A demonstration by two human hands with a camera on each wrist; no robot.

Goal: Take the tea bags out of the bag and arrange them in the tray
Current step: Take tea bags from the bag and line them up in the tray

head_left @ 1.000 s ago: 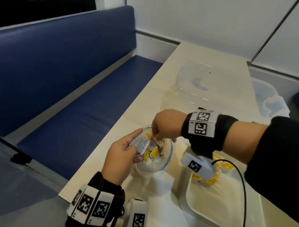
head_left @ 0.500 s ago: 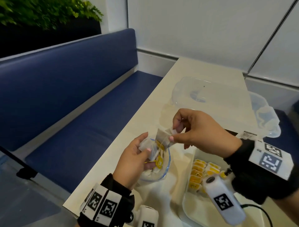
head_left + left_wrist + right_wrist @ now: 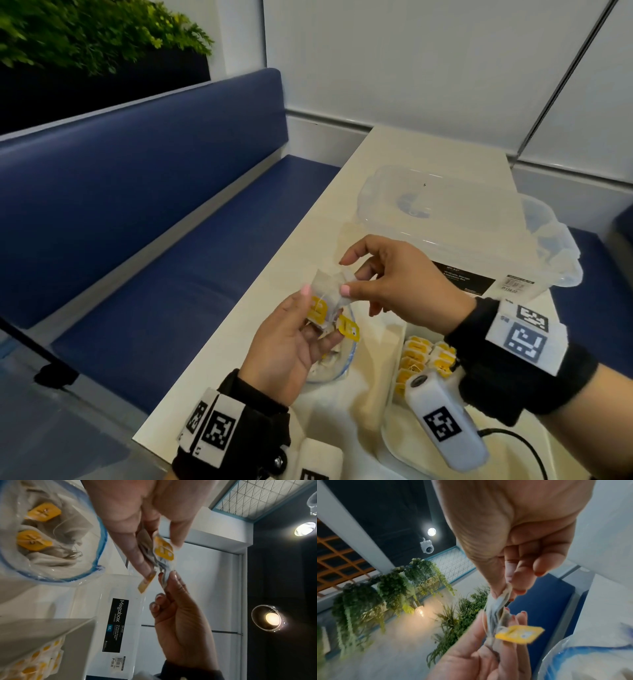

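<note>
Both hands hold a small bunch of tea bags (image 3: 328,297) with yellow tags above the table. My left hand (image 3: 294,339) grips the lower part of the bunch, and one tag (image 3: 348,328) dangles below its fingers. My right hand (image 3: 387,277) pinches the top tea bag between thumb and forefinger. Just below lies the clear zip bag (image 3: 337,363) with a blue rim, more tea bags (image 3: 39,536) inside it. The cream tray (image 3: 404,442) lies to the right, with rows of yellow-tagged tea bags (image 3: 419,359) at its far end.
A clear storage box (image 3: 462,233) with a black label stands on the table behind the hands. A blue bench (image 3: 154,240) runs along the table's left edge. The right wrist camera (image 3: 442,421) and its cable hang over the tray.
My right hand has come out of the zip bag with tea bags and risen. My left hand has left the bag's rim and now holds the bunch too.
</note>
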